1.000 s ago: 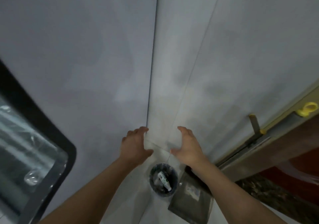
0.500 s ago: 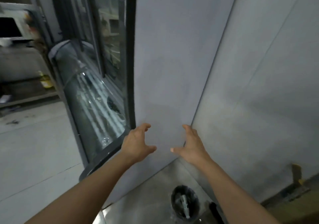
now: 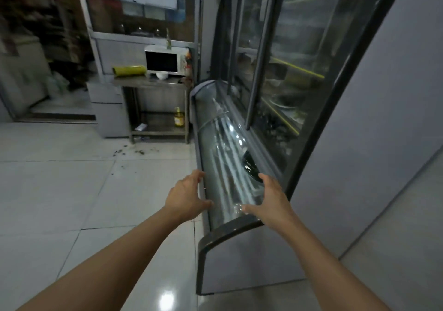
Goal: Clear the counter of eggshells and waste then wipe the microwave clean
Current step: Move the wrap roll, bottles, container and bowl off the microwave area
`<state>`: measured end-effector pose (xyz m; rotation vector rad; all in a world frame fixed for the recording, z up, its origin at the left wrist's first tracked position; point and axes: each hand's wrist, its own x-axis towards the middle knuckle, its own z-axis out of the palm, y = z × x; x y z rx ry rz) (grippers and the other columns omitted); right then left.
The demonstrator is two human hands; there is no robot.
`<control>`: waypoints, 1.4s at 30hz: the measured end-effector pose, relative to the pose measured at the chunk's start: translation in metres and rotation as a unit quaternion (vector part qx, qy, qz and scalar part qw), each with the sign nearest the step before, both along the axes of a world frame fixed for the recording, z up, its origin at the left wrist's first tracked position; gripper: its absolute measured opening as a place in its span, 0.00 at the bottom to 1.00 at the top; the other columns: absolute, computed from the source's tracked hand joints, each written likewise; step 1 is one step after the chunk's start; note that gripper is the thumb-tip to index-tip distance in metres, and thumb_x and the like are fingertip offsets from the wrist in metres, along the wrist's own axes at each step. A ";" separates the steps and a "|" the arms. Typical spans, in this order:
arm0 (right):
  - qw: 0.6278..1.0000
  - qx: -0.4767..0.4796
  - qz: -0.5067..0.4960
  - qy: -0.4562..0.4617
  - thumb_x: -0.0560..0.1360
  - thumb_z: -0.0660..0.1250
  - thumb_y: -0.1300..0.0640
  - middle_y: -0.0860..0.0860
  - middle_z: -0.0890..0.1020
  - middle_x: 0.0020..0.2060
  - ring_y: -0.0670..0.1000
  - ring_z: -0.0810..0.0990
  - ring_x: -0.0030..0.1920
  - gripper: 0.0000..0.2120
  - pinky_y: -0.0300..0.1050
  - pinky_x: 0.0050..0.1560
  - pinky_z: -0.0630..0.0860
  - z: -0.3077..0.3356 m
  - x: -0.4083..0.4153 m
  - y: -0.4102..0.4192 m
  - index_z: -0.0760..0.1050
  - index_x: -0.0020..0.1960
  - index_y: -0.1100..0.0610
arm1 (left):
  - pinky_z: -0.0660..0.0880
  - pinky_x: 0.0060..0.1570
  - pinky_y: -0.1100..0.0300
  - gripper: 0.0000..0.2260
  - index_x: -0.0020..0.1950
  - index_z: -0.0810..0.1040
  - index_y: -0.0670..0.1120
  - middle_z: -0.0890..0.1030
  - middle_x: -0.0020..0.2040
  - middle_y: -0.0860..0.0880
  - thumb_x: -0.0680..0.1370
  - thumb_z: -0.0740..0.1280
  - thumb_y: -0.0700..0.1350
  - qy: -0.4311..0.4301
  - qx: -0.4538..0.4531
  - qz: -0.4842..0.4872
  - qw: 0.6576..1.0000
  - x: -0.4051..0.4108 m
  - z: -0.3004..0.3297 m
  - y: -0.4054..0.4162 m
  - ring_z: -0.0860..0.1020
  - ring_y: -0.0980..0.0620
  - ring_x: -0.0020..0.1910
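Both bare forearms are reaching forward from the bottom of the view, roughly parallel, with the palms turned toward each other. The left hand (image 3: 185, 197) is hanging in the air with its fingers loosely spread and gently curved and its thumb pointing inward; it is holding nothing. The right hand (image 3: 271, 200) is mirroring it, fingers relaxed and slightly bent, thumb stretched toward the left hand, also holding nothing. Both hands are showing in front of the near end of a curved-glass display case (image 3: 230, 167) that is running away along the right side; whether either hand is touching its glass cannot be told.

The microwave (image 3: 165, 60), white with a dark door, is sitting well apart from the hands at the far end of the room on a steel worktop (image 3: 148, 82). A small white bowl (image 3: 161, 75) is standing just in front of the microwave, and a yellow-green roll (image 3: 129, 70) is lying on the worktop to its left. A yellow bottle (image 3: 177, 117) is standing on the worktop's lower shelf. Dark scraps (image 3: 134, 152) are lying scattered on the tiled floor (image 3: 60, 179) in front of the worktop. Any eggshells are too small to make out.
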<state>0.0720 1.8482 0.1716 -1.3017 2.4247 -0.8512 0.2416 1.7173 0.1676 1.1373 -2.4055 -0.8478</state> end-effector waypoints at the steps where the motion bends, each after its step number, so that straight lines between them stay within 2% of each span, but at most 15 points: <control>1: 1.000 0.006 0.008 -0.001 0.65 0.76 0.49 0.52 0.60 0.71 0.52 0.62 0.71 0.46 0.49 0.68 0.62 0.002 0.010 -0.016 0.53 0.74 0.50 | 0.74 0.59 0.53 0.33 0.68 0.64 0.52 0.73 0.65 0.51 0.68 0.76 0.51 -0.002 0.000 0.013 1.000 0.013 0.000 -0.014 0.74 0.51 0.61; 5: 0.999 0.020 0.039 -0.016 0.67 0.75 0.49 0.51 0.57 0.74 0.53 0.61 0.71 0.47 0.48 0.66 0.63 0.009 0.051 -0.083 0.49 0.75 0.49 | 0.73 0.59 0.50 0.33 0.69 0.64 0.51 0.73 0.66 0.50 0.68 0.75 0.51 0.001 -0.003 0.052 0.999 0.064 0.006 -0.074 0.74 0.49 0.61; 11: 0.998 0.003 0.062 -0.020 0.66 0.76 0.48 0.51 0.56 0.74 0.53 0.59 0.73 0.47 0.51 0.69 0.62 0.018 0.114 -0.188 0.50 0.75 0.48 | 0.74 0.58 0.52 0.33 0.69 0.64 0.51 0.73 0.66 0.50 0.68 0.75 0.49 -0.005 0.000 0.083 0.997 0.137 0.018 -0.170 0.74 0.50 0.59; 17: 0.996 0.006 0.084 -0.026 0.66 0.76 0.48 0.48 0.57 0.73 0.50 0.62 0.71 0.47 0.42 0.61 0.64 0.020 0.154 -0.274 0.50 0.75 0.48 | 0.74 0.53 0.57 0.32 0.69 0.64 0.51 0.73 0.66 0.50 0.68 0.75 0.49 -0.011 0.001 0.105 0.994 0.183 0.026 -0.253 0.74 0.50 0.59; 19: 0.996 0.010 0.088 -0.031 0.65 0.76 0.49 0.48 0.57 0.73 0.50 0.62 0.70 0.47 0.42 0.61 0.64 0.021 0.157 -0.300 0.50 0.74 0.48 | 0.74 0.55 0.56 0.33 0.69 0.64 0.51 0.73 0.65 0.50 0.68 0.75 0.49 -0.010 0.002 0.112 0.994 0.187 0.027 -0.278 0.74 0.50 0.59; 23: 0.996 0.011 0.092 -0.018 0.65 0.76 0.48 0.49 0.58 0.73 0.50 0.62 0.70 0.47 0.43 0.63 0.64 0.020 0.148 -0.356 0.51 0.74 0.49 | 0.74 0.59 0.52 0.33 0.69 0.64 0.51 0.73 0.65 0.50 0.68 0.75 0.49 -0.011 0.001 0.120 0.993 0.180 0.026 -0.327 0.74 0.49 0.60; 42: 0.984 -0.031 0.175 -0.013 0.64 0.77 0.47 0.47 0.59 0.73 0.51 0.63 0.71 0.47 0.49 0.66 0.65 0.046 0.026 -0.679 0.52 0.74 0.46 | 0.75 0.57 0.53 0.31 0.67 0.65 0.53 0.74 0.64 0.52 0.67 0.75 0.51 0.004 -0.022 0.195 0.981 0.061 0.043 -0.615 0.75 0.50 0.58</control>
